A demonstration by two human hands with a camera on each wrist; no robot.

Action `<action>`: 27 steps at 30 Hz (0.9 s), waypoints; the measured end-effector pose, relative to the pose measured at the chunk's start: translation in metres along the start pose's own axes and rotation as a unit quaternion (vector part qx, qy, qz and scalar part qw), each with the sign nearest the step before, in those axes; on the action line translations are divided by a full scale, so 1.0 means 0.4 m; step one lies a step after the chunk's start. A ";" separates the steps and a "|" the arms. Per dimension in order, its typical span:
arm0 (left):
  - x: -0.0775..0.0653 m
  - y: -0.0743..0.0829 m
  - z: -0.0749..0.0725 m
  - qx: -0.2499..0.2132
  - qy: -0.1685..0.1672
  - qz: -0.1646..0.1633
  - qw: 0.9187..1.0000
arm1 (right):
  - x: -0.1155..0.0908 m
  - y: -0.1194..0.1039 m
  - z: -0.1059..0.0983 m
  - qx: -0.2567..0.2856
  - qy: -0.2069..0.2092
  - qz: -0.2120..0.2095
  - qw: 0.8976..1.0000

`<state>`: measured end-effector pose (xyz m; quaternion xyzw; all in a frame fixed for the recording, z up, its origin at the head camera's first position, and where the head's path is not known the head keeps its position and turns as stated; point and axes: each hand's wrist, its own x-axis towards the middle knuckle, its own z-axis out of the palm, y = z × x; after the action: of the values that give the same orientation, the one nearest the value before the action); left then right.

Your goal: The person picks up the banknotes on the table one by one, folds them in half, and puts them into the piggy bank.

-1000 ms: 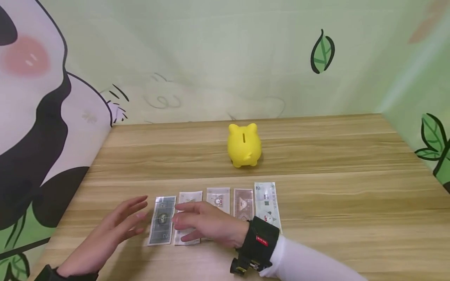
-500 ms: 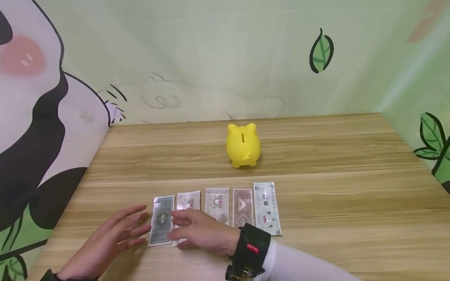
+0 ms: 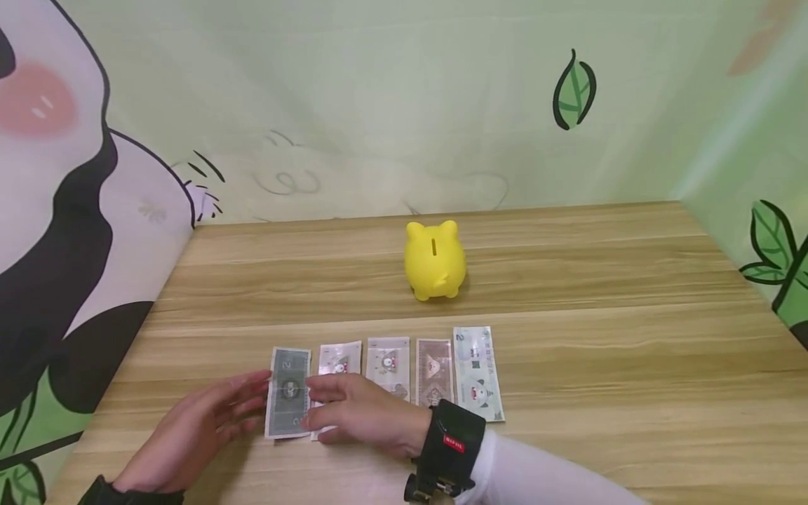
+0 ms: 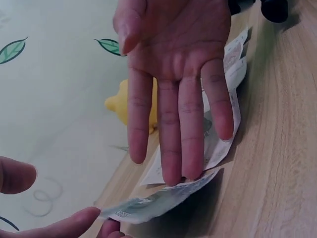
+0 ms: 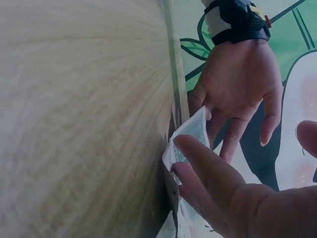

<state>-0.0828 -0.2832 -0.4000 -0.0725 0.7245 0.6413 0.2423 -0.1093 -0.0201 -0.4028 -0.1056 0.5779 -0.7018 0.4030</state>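
A dark grey-green play banknote (image 3: 289, 393) with a 2 on it is at the left end of a row of notes, between both hands. In the left wrist view this banknote (image 4: 161, 203) is bowed and raised off the table. My left hand (image 3: 202, 428) touches its left edge with its fingertips. On the opposite edge, the extended fingers of my right hand (image 3: 372, 417) touch it, palm facing the other hand. Under the right hand lie a pale pink note (image 3: 341, 354) and another pale note (image 3: 388, 359), both partly covered.
A yellow piggy bank (image 3: 435, 263) with a slot on top stands behind the notes on the wooden table (image 3: 600, 315). To the right lie a brown-pink note (image 3: 434, 368) and a light green note (image 3: 477, 372). A printed cloth backdrop (image 3: 353, 105) surrounds the table.
My left hand has moved right to the dark note's left edge. The right hand has shifted slightly toward the front, and the note has risen a little off the table.
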 end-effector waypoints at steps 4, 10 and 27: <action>0.007 -0.005 0.007 0.010 -0.003 0.020 1.000 | -0.001 -0.002 -0.001 -0.006 -0.005 0.000 1.000; 0.002 0.027 0.032 0.070 0.048 0.015 0.996 | -0.007 -0.017 -0.013 -0.012 0.001 -0.014 1.000; 0.065 0.231 0.208 0.084 0.017 0.156 0.984 | -0.107 -0.190 -0.233 -0.089 0.120 -0.122 0.981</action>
<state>-0.1225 -0.1822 -0.3342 0.0511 0.7822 0.6066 0.1322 -0.1724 0.0774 -0.3498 -0.1259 0.6652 -0.6988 0.2309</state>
